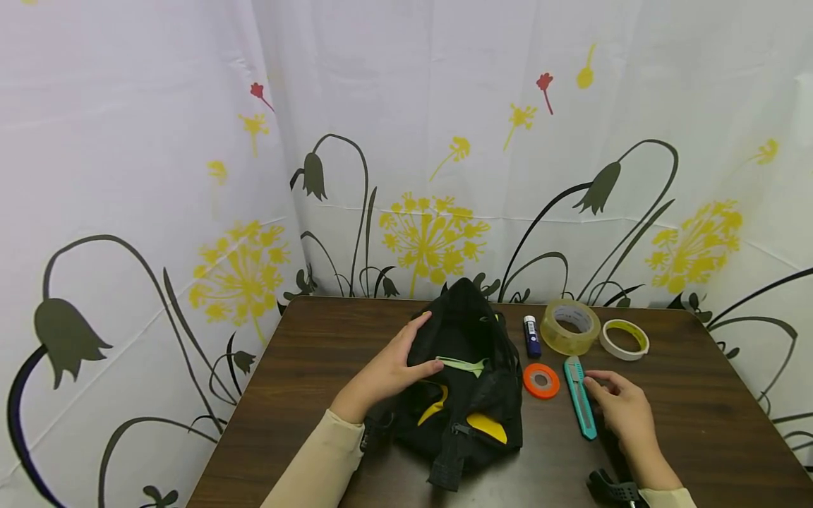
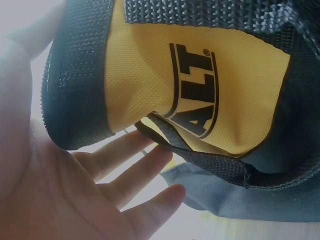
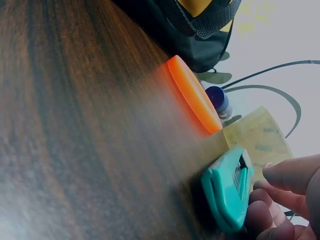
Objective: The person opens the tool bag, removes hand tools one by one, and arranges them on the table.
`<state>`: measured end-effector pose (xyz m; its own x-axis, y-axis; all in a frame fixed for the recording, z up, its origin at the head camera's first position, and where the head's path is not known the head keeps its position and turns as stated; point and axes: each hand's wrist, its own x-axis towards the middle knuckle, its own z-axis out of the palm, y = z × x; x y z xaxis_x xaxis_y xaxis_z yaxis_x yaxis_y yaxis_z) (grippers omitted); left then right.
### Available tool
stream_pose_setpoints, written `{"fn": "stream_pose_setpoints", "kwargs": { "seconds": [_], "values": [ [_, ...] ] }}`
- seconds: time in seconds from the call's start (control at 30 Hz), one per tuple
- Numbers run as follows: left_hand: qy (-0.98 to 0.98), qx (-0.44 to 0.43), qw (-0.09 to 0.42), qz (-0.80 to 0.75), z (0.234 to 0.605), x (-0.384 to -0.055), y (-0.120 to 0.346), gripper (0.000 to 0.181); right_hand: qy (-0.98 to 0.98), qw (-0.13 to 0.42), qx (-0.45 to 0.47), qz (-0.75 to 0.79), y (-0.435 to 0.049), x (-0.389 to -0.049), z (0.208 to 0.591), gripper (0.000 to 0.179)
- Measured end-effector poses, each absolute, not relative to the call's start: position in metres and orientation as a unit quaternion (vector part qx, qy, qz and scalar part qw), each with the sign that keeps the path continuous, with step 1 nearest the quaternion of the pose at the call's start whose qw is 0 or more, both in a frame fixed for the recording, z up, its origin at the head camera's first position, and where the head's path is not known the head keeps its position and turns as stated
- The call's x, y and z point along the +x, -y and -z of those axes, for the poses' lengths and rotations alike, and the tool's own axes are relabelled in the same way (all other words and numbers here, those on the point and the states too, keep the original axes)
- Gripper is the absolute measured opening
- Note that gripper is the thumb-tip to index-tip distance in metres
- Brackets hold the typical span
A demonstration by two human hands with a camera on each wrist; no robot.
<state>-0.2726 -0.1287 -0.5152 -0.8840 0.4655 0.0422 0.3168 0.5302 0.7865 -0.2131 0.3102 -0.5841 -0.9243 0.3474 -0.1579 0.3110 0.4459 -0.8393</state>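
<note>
A black tool bag point(image 1: 464, 416) with yellow patches stands on the table, its top gaping. My left hand point(image 1: 396, 367) rests along the bag's left side, thumb lying across the opening near a light green strip. In the left wrist view that hand's fingers point(image 2: 135, 175) extend loosely beside the bag's yellow panel point(image 2: 240, 95) and black straps. To the bag's right, a teal utility knife point(image 1: 580, 398) lies on the table. My right hand point(image 1: 625, 413) is at its right edge, fingertips right beside the handle; the right wrist view shows a gap between thumb and knife point(image 3: 227, 192).
Behind the knife are a clear packing tape roll point(image 1: 571, 328) and a white tape roll point(image 1: 624, 340). A blue glue stick point(image 1: 532, 337) and an orange tape roll point(image 1: 541, 382) sit between bag and knife. A flower-printed curtain point(image 1: 406, 106) hangs behind the brown table point(image 1: 305, 367).
</note>
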Motion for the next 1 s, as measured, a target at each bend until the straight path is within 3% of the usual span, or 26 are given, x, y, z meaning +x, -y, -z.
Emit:
{"fn": "stream_pose_setpoints", "kwargs": {
  "seconds": [0.23,0.4,0.7,1.0],
  "values": [
    [-0.87,0.227,0.085,-0.43,0.516,-0.273,0.131,0.094,0.839,0.021,-0.193,-0.508,-0.308,-0.212,0.581,0.051],
    [-0.868,0.226,0.091,-0.433,0.515,-0.272,0.13,0.093,0.845,0.055,-0.167,-0.505,-0.304,-0.205,0.558,0.048],
    [-0.868,0.233,0.085,-0.431,0.518,-0.273,0.129,0.093,0.826,0.068,-0.031,-0.559,-0.259,-0.189,0.489,0.037],
    [-0.866,0.232,0.087,-0.434,0.517,-0.272,0.129,0.094,0.791,0.065,0.075,-0.604,-0.214,-0.192,0.447,0.028]
  ]
}}
